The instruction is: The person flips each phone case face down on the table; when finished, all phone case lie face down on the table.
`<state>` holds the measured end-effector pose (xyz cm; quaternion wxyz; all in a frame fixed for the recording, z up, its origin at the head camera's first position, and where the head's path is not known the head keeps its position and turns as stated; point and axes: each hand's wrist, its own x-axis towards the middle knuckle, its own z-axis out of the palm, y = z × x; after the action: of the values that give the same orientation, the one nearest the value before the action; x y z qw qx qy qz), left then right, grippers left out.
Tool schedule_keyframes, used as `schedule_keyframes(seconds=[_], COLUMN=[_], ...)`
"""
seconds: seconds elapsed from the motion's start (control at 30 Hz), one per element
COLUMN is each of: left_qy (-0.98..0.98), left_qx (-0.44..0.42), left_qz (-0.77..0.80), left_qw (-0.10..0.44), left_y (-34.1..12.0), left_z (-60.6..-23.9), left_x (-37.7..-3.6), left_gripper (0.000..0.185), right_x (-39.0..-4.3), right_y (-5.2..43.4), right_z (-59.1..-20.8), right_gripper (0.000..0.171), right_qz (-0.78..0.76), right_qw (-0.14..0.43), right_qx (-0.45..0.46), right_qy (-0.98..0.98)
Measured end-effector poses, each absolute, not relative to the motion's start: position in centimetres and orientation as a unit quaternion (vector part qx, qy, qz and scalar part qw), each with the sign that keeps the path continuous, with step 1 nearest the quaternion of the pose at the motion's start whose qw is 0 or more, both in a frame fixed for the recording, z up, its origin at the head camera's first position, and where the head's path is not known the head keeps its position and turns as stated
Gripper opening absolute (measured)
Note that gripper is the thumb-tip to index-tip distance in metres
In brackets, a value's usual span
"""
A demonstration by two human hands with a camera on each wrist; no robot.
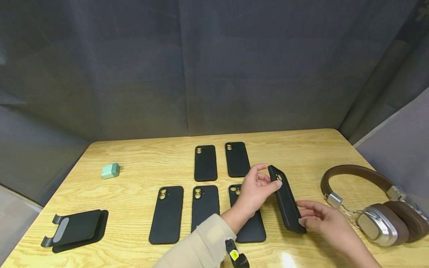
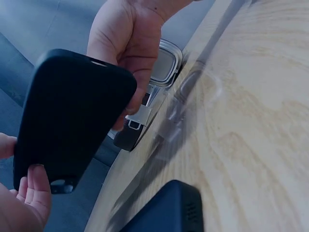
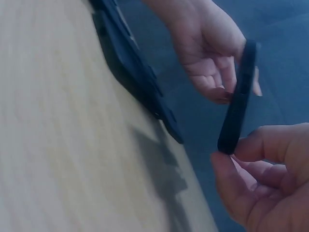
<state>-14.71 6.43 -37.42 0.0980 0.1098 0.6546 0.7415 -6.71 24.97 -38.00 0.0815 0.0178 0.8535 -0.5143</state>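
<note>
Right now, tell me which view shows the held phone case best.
The head view: the held phone case shows whole, tilted above the table, with the left hand at its camera end and the right hand at the other. The left wrist view shows only its back; the right wrist view only its thin edge.

Front-row case point(image 1: 249, 223) half hidden behind left forearm point(image 1: 214, 238)

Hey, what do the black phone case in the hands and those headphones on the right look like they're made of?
Phone case: seemingly soft matte silicone or rubbery plastic; its dull black surface shows no glare. Headphones: band and ear pads look like brown leather or a leather look-alike, smooth with a low sheen; cups and hinges look like brushed silver metal, possibly metallised plastic.
</note>
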Motion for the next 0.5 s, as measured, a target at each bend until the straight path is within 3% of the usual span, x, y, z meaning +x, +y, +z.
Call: schedule_keyframes(seconds=[0.5], left_qy=[0.695], left_qx=[0.091], left_qz=[0.706], left_qw=[0.099], left_y=[6.0], left_z=[-38.5], left_x=[-14.6], left_gripper=[0.05], right_x=[-7.2], right_y=[22.8], right_z=[-39.7], right_gripper=[0.049], right_qz=[-0.56], right_qw=[0.147], right_qx=[0.019], right_qy=[0.815])
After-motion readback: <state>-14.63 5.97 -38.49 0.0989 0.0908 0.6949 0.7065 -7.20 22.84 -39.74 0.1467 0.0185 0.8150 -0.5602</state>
